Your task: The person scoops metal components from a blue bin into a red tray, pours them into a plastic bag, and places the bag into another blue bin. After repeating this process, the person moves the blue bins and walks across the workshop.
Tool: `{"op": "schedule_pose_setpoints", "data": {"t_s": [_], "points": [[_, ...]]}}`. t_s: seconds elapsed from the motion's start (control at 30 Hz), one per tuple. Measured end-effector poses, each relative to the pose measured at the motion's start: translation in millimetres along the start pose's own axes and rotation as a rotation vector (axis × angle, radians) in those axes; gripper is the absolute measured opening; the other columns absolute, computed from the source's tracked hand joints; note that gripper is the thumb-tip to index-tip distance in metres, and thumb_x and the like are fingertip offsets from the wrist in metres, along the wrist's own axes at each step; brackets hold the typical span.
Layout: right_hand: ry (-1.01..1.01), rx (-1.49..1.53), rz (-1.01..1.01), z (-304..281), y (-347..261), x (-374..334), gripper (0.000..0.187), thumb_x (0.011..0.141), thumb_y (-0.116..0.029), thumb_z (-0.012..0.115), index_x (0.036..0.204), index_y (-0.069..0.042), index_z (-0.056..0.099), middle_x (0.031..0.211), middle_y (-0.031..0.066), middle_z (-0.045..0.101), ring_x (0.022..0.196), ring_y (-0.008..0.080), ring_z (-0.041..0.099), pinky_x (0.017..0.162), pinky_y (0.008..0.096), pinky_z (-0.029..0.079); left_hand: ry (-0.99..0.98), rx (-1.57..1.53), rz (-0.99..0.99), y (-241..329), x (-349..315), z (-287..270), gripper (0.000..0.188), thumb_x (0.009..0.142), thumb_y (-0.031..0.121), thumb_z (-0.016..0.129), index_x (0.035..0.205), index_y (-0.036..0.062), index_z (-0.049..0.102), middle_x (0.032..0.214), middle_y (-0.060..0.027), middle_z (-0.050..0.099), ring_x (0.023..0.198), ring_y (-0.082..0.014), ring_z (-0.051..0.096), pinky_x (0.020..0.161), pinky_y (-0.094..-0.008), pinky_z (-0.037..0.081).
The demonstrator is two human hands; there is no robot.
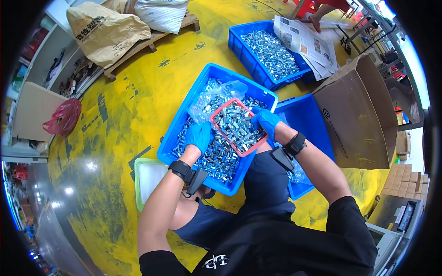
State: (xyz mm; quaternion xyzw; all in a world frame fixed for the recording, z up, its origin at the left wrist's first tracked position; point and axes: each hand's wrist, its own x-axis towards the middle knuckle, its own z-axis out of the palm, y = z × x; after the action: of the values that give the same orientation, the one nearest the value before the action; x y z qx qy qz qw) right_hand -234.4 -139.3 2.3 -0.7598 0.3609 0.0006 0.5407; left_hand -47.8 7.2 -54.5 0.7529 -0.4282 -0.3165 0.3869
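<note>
My right hand (268,122), in a blue glove, is closed on the right rim of a small pink-red plastic basket (214,116). Small shiny metal fittings (237,126) fill this basket, which is tilted above a large blue bin (166,146). Inside that bin lie many more loose metal fittings (220,158) and a crumpled clear plastic bag (202,103). My left hand (199,137), also gloved in blue, lies over the bin's left part, beside the basket's left edge and just below the bag. Its fingers look stretched out, their tips partly hidden.
Behind stands another blue bin (246,53) of metal parts, newspaper (306,43) over its edge. To the right are a third blue bin (306,112) and an open cardboard box (354,115). A green-rimmed white tray (149,179) sits left of my legs. Sacks (108,34) rest on a pallet.
</note>
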Motion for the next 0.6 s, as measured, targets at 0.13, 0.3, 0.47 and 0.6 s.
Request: {"op": "schedule_pose_setpoints", "data": {"t_s": [0.13, 0.3, 0.47, 0.6], "points": [[0.101, 0.017, -0.208, -1, 25, 5, 0.004, 0.055, -0.005, 0.048, 0.051, -0.003, 0.048, 0.059, 0.0087, 0.044, 0.047, 0.0161, 0.042, 0.045, 0.0285, 0.032, -0.025, -0.179, -0.148, -1, -9, 6, 0.031, 0.081, 0.026, 0.04, 0.077, -0.0004, 0.057, 0.072, -0.02, 0.057, 0.066, -0.0349, 0.054, 0.057, -0.0412, 0.039], [0.152, 0.652, 0.219, -4, 7, 10, 0.007, 0.058, -0.003, 0.046, 0.062, -0.004, 0.053, 0.057, 0.0026, 0.047, 0.051, 0.0107, 0.043, 0.043, 0.0247, 0.028, 0.028, -0.017, -0.103, -1, -7, 10, 0.032, 0.081, 0.026, 0.042, 0.078, -0.0013, 0.057, 0.07, -0.0204, 0.057, 0.06, -0.0308, 0.055, 0.055, -0.0402, 0.039], [0.145, 0.473, 0.234, 4, -17, 14, 0.003, 0.057, -0.004, 0.048, 0.054, -0.004, 0.05, 0.056, 0.0061, 0.049, 0.05, 0.0145, 0.045, 0.044, 0.0262, 0.032, -0.036, -0.076, -0.268, -15, 2, 11, 0.031, 0.08, 0.025, 0.042, 0.076, -0.0013, 0.057, 0.068, -0.0195, 0.057, 0.059, -0.0286, 0.055, 0.055, -0.0399, 0.039], [0.073, 0.107, 0.041, 4, 22, 29, 0.004, 0.057, -0.007, 0.052, 0.054, -0.004, 0.05, 0.055, 0.0109, 0.05, 0.05, 0.0203, 0.047, 0.045, 0.0299, 0.035, -0.051, -0.316, -0.152, 2, -5, 16, 0.028, 0.081, 0.022, 0.041, 0.073, -0.001, 0.056, 0.066, -0.0181, 0.056, 0.058, -0.026, 0.056, 0.052, -0.0378, 0.04]]}}
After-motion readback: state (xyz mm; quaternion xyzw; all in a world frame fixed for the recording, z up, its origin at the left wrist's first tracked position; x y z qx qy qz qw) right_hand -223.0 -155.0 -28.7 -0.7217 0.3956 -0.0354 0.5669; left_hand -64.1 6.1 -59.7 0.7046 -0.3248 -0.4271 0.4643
